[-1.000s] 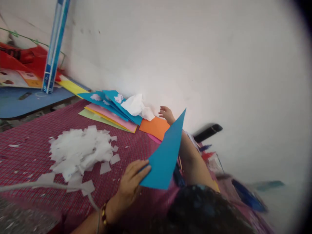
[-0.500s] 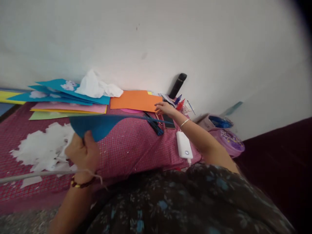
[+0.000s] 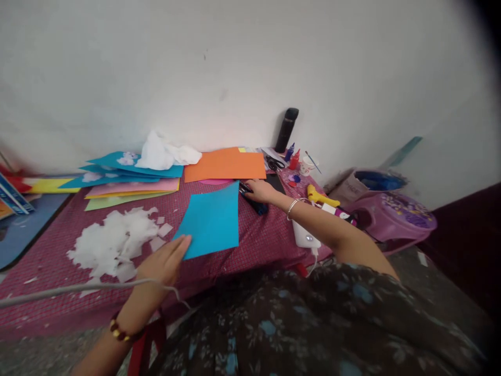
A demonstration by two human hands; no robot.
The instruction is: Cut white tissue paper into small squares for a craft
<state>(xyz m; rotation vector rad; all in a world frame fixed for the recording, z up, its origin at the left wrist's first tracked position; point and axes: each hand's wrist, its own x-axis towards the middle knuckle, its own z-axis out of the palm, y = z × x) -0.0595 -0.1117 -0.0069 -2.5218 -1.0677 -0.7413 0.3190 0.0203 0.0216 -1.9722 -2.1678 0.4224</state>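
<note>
A bright blue sheet of paper (image 3: 213, 219) slants over the front of the table, its lower left corner pinched in my left hand (image 3: 166, 261). Past the sheet's right edge, my right hand (image 3: 260, 191) reaches down with bent fingers onto a dark, long tool (image 3: 256, 204), possibly a stapler; its kind is unclear. The fingertips are partly hidden there. A black phone (image 3: 276, 183) lies just right of that hand. Left of the blue sheet spreads a heap of torn white tissue (image 3: 117, 240).
Behind lie orange sheets (image 3: 225, 166), stacked coloured papers (image 3: 133, 190) with white tissue on top, scissors (image 3: 275, 163) and paint bottles (image 3: 295, 159). A black bottle (image 3: 287, 130) leans by the wall. A yellow glue gun (image 3: 321, 197), white power bank (image 3: 306, 235) and purple stool (image 3: 391, 224) are right.
My left hand has moved right and turned the blue sheet, so its face shows flat. My right hand has come down from beside the orange paper onto the dark tool.
</note>
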